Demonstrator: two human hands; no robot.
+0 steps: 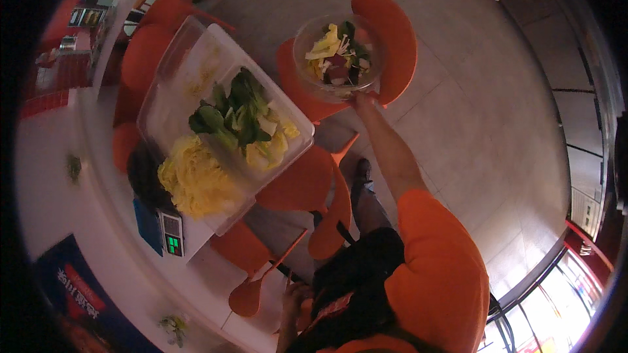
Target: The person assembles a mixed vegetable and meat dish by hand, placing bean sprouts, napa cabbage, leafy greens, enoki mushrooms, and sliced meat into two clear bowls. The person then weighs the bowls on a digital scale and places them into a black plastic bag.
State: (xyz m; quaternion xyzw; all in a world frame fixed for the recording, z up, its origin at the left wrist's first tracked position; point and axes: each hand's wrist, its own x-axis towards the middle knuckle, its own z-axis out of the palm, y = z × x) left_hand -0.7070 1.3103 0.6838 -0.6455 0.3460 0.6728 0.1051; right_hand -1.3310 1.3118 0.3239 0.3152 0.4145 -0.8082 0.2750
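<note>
My right arm stretches forward in an orange sleeve, and my right hand [364,98] grips the near edge of a clear round bowl [303,73]. Inside the bowl are yellow cabbage leaves, dark greens, thin white mushrooms and reddish pieces. The bowl appears over an orange chair [400,46]; whether it rests on the seat is unclear. Low in the view, my left hand [297,293] is beside my dark apron, near another orange chair, its fingers too dim to make out. To the left stands a clear lidded bin [278,101] holding leafy greens [239,114] and yellow cabbage [196,180].
A scale [173,235] with a lit green display sits by the bin on a long white table [111,202]. Several orange chairs [297,183] line the table's side. Grey tiled floor [471,104] spreads to the right, with pale cabinets [556,59] beyond it.
</note>
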